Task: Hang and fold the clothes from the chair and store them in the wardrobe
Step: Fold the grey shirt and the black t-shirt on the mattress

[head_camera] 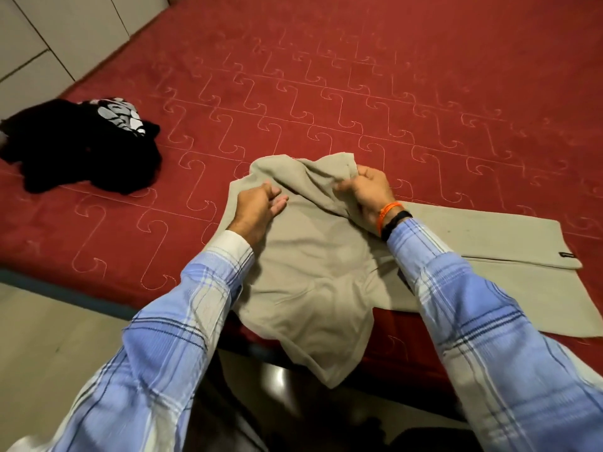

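Surface: bed (391,76) with a red quilted cover, used as the folding table; its near edge runs under the person's forearms.
Garment: beige trousers (310,256) lie on the bed close to that edge, waist end towards the far side. One leg stretches flat to the right, to a hem with a small dark label. The other part droops over the bed edge towards the floor.
Left hand (259,205): palm down on the cloth, fingers bent and lying on the upper left part of the trousers. It seems to pin the fabric so that it cannot slide; whether it also pinches the cloth cannot be told.
Right hand (368,194): fingers curled round a bunched ridge of cloth at the waist end, raised a little off the bed. The grip looks suited to drawing that edge straight or laying it over.
Step, as judged: smoothing and aligning the trousers for a fold; no neat fold is made yet.
Other clothes: black pile (81,148) with a black-and-white printed piece on top, well apart at the left of the bed, apparently waiting its turn.
Wardrobe: pale panels at upper left may be its doors; not certain.
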The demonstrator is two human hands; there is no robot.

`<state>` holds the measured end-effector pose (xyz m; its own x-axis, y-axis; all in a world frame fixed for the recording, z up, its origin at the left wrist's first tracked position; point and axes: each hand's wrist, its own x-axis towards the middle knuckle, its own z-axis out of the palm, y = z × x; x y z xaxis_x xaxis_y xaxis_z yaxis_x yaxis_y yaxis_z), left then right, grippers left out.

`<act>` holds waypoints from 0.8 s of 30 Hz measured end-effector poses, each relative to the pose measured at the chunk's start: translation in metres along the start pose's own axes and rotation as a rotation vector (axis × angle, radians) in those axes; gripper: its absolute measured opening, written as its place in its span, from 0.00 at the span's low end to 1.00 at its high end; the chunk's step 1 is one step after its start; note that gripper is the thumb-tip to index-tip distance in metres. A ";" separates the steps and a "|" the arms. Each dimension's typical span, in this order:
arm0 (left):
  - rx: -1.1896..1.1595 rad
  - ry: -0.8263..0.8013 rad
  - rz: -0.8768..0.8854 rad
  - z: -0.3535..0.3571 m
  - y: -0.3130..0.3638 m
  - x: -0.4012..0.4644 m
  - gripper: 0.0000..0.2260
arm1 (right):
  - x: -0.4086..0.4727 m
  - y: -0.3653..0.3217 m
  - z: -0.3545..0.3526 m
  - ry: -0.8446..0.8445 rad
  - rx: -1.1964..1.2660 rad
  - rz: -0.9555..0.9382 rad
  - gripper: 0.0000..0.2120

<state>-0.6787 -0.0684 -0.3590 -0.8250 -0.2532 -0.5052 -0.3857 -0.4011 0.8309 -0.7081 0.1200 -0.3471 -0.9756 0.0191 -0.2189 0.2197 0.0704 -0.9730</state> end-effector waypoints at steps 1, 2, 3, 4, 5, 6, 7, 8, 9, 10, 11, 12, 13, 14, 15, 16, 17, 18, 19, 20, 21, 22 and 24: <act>-0.023 -0.007 -0.012 0.000 0.004 -0.001 0.15 | -0.005 0.001 -0.002 -0.083 -0.076 -0.152 0.07; -0.051 -0.005 -0.020 -0.001 0.006 0.000 0.17 | -0.012 0.001 -0.004 -0.232 -0.184 -0.252 0.08; -0.081 0.000 -0.023 -0.002 0.008 0.001 0.16 | -0.019 0.002 -0.008 -0.407 -0.294 -0.290 0.08; -0.124 -0.003 -0.029 -0.004 0.010 0.003 0.16 | -0.027 0.002 -0.012 -0.575 -0.372 -0.247 0.09; -0.132 -0.009 -0.038 -0.006 0.012 0.003 0.18 | -0.037 -0.001 -0.015 -0.677 -0.406 -0.195 0.11; -0.135 -0.020 -0.050 -0.009 0.013 0.004 0.20 | -0.042 -0.001 -0.019 -0.689 -0.367 -0.175 0.12; -0.124 -0.024 -0.059 -0.010 0.016 0.002 0.20 | -0.046 -0.001 -0.021 -0.622 -0.263 -0.183 0.12; -0.108 -0.024 -0.068 -0.010 0.019 0.001 0.18 | -0.049 -0.001 -0.021 -0.495 -0.138 -0.195 0.11; -0.081 -0.014 -0.073 -0.011 0.021 0.000 0.14 | -0.050 0.001 -0.019 -0.366 -0.075 -0.205 0.13; -0.048 0.012 -0.068 -0.012 0.021 0.002 0.10 | -0.049 0.004 -0.018 -0.277 -0.106 -0.216 0.19; -0.023 0.053 -0.055 -0.012 0.020 0.005 0.07 | -0.048 0.006 -0.016 -0.249 -0.203 -0.202 0.25; 0.004 0.097 -0.031 -0.011 0.019 0.007 0.06 | -0.047 0.009 -0.014 -0.266 -0.340 -0.166 0.31; 0.035 0.137 -0.005 -0.011 0.019 0.008 0.07 | -0.046 0.011 -0.012 -0.304 -0.492 -0.145 0.35; 0.068 0.166 0.013 -0.011 0.018 0.010 0.10 | -0.044 0.015 -0.010 -0.335 -0.639 -0.142 0.36; 0.097 0.184 0.028 -0.011 0.019 0.012 0.12 | -0.042 0.017 -0.008 -0.363 -0.742 -0.163 0.34; 0.110 0.190 0.037 -0.013 0.019 0.013 0.14 | -0.041 0.019 -0.008 -0.379 -0.797 -0.184 0.29; 0.107 0.197 0.043 -0.016 0.018 0.015 0.14 | -0.040 0.020 -0.009 -0.405 -0.787 -0.198 0.21; 0.095 0.211 0.047 -0.018 0.016 0.019 0.15 | -0.041 0.021 -0.011 -0.444 -0.753 -0.194 0.14; 0.096 0.217 0.048 -0.021 0.015 0.020 0.15 | -0.042 0.021 -0.012 -0.488 -0.729 -0.174 0.13; 0.106 0.213 0.053 -0.022 0.014 0.021 0.15 | -0.042 0.021 -0.014 -0.513 -0.723 -0.150 0.13; 0.122 0.200 0.064 -0.023 0.012 0.021 0.15 | -0.043 0.022 -0.016 -0.523 -0.733 -0.127 0.13; 0.133 0.181 0.070 -0.023 0.012 0.019 0.15 | -0.043 0.022 -0.017 -0.520 -0.740 -0.119 0.12; 0.143 0.137 0.076 -0.022 0.014 0.013 0.13 | -0.046 0.022 -0.016 -0.480 -0.711 -0.122 0.08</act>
<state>-0.6856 -0.0962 -0.3593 -0.7938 -0.3989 -0.4591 -0.3878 -0.2496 0.8873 -0.6581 0.1363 -0.3572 -0.8530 -0.4408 -0.2794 -0.0928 0.6549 -0.7500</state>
